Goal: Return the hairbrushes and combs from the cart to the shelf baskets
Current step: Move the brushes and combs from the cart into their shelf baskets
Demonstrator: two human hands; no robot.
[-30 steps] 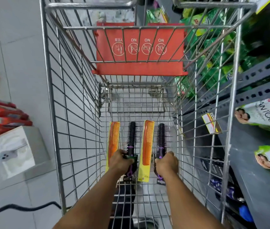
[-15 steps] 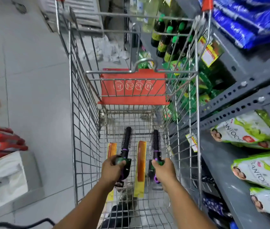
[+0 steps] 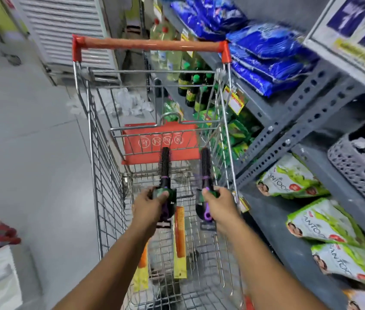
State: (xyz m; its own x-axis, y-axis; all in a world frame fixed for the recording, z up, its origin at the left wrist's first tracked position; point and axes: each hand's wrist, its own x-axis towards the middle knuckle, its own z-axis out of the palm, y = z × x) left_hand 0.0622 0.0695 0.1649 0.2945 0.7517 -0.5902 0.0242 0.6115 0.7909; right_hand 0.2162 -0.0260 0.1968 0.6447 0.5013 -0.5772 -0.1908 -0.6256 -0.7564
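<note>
Left hand point(image 3: 152, 203) grips the left hairbrush point(image 3: 164, 175) at its handle; right hand point(image 3: 218, 203) likewise grips the right hairbrush point(image 3: 206, 171), both above the cart point(image 3: 103, 153). Brushes appear light and rigid (carded packaging may slip). Combs point(image 3: 180, 231) remain on the cart floor; basket point(image 3: 356, 173) lies farther right.

Both forearms reach forward, left hand point(image 3: 152, 203) and right hand point(image 3: 218, 203) each closed in a grip.
</note>
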